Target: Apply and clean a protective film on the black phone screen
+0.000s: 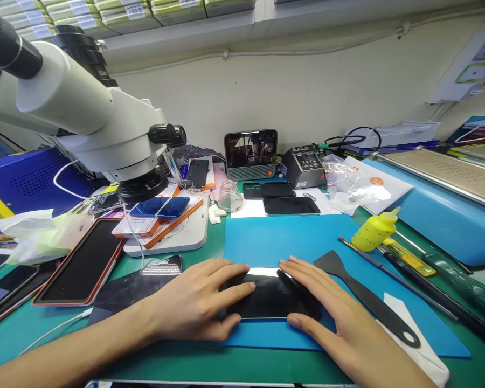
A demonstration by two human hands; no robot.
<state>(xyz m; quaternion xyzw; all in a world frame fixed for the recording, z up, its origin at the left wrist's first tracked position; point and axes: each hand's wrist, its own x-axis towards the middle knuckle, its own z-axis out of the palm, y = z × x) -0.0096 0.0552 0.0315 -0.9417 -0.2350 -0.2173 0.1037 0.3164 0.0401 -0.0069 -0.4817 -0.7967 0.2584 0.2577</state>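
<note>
Both the left hand point(194, 304) and right hand point(327, 312) lie flat, fingers spread apart, on the dark phone point(272, 296) at 6 o'clock of the blue mat point(299, 237), black spatula point(364, 293) untouched at 3 o'clock

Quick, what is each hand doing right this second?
Left hand: open, fingers flat on the left end of the dark phone, gripping nothing.
Right hand: open, fingers resting on the phone's right end.

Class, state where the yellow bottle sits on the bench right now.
The yellow bottle lies tilted at the blue mat's right edge, beyond the black spatula and right of the right hand.
</note>
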